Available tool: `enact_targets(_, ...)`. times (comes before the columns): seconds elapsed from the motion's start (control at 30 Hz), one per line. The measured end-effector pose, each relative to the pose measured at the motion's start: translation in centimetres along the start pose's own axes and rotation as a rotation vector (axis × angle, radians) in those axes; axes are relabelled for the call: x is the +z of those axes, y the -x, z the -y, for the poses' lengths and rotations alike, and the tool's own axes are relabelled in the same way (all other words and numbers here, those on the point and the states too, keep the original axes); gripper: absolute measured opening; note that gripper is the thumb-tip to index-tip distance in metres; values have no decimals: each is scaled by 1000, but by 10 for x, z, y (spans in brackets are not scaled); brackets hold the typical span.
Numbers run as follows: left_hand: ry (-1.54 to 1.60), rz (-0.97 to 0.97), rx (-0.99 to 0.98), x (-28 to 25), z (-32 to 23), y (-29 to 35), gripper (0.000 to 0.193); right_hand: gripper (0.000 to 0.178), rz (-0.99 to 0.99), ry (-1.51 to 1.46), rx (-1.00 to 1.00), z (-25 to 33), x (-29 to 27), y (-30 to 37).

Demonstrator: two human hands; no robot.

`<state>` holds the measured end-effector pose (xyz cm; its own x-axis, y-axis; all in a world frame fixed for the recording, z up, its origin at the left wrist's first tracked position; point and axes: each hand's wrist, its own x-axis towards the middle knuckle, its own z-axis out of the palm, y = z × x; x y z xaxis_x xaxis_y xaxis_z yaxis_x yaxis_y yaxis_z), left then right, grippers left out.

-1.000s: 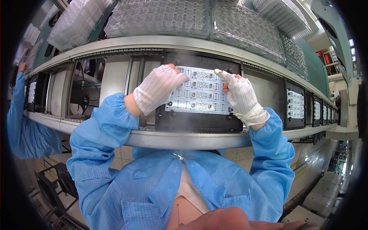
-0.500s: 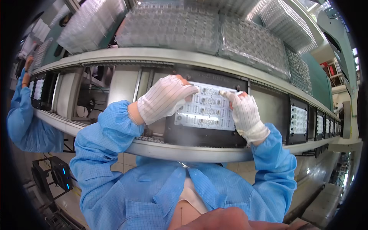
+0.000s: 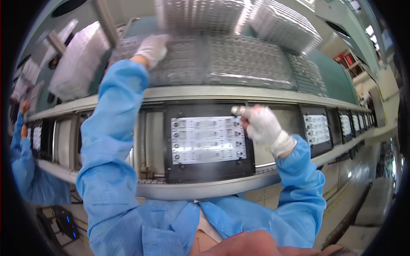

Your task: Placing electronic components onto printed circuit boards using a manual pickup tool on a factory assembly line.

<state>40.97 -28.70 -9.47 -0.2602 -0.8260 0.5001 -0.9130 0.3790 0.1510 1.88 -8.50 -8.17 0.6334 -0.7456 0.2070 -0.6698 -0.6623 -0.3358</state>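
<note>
My left hand (image 3: 153, 49), in a striped white glove, reaches forward over the clear plastic trays (image 3: 179, 59) beyond the conveyor. It is smeared by motion, and its fingers cannot be made out. My right hand (image 3: 265, 128), also gloved with bare fingertips showing, hovers at the upper right corner of a white circuit board panel (image 3: 209, 141). Its thumb and fingers are drawn together; whatever they hold, if anything, is too small to name. The panel carries rows of small parts and lies flat in a black carrier (image 3: 209, 171) on the conveyor.
The conveyor's metal rails (image 3: 256, 91) run across in front of me. More carriers with white panels (image 3: 316, 129) line up to the right. Stacked clear trays (image 3: 286, 25) stand on the green surface behind. At far left, another person's blue sleeve (image 3: 25, 158) is beside the line.
My left hand has left the panel and gone forward and left to the clear trays. My right hand has moved off the panel's middle to its upper right corner. The view has shifted.
</note>
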Motion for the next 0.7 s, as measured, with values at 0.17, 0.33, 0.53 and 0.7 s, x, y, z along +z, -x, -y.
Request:
enact_targets(0.17,-1,-93,32,-9,11,-3,23,44,-482,60,338,-120,-48,-20)
enact_targets(0.33,133,-67,53,-55,-45,22,31,55,-486,423,358,-221,-70,-47)
enact_targets(0.53,286,39,241,-89,-120,108,37,43,-284,396,528,-264,-56,-71)
enact_targets(0.7,385,177,258,-82,-160,174,38,54,-438,452,420,-243,-76,-70)
